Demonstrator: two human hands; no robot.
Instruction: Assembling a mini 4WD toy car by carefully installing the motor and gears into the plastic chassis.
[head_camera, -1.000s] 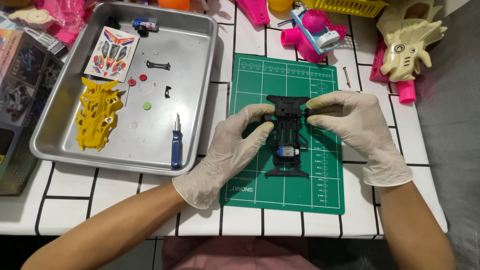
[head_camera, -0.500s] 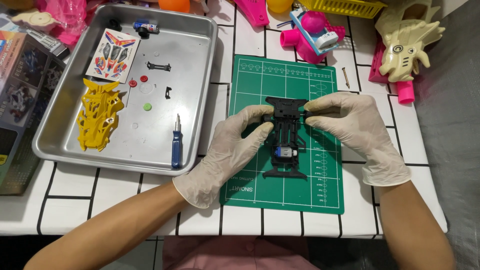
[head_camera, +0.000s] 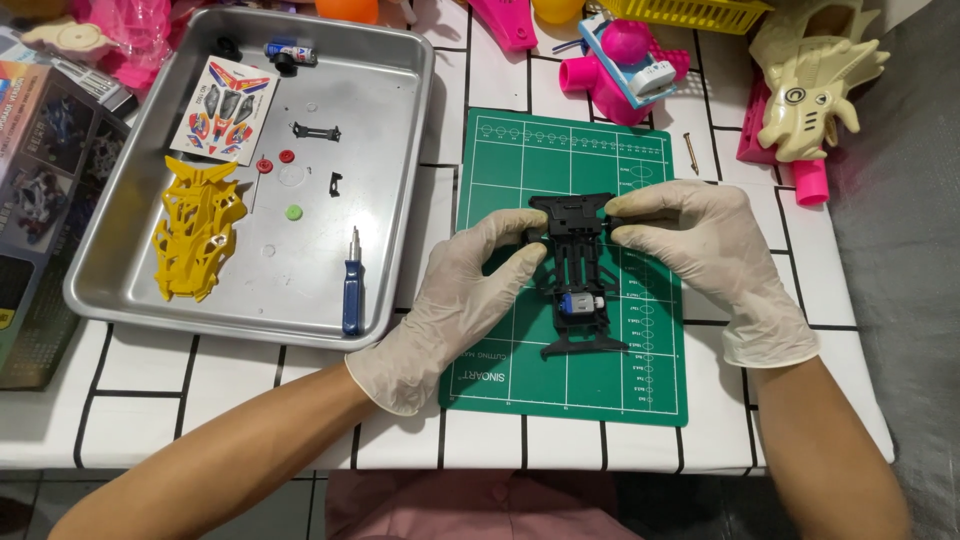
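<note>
**Both hands on the chassis, over the mat**

Right now I see both gloved hands closed on a black toy-car chassis (head_camera: 577, 275) that lies lengthwise on the green cutting mat (head_camera: 500, 170). My left hand (head_camera: 450, 305) comes in from the lower left, thumb and forefinger pinched on the chassis's left edge near its far end. My right hand (head_camera: 710, 255) mirrors it, fingertips clamped on the right edge of that same wide far end. The two hands sit near each other with only the chassis between them. A small motor (head_camera: 578, 306) with a blue and silver casing rests in the near half of the chassis.

Left of the mat stands a metal tray (head_camera: 400, 120). It holds a yellow car body (head_camera: 195, 228) on the left, a sticker sheet (head_camera: 225, 108) further back, a blue-handled screwdriver (head_camera: 351, 285) near its right wall, and some small loose parts: two red discs (head_camera: 276, 161), a green one (head_camera: 293, 212) and bits of black plastic. A printed box (head_camera: 40, 190) lies beyond the tray's left wall. At the back of the tiled table (head_camera: 150, 400) are pink toys (head_camera: 620, 70) and a cream-coloured toy (head_camera: 815, 75).
</note>
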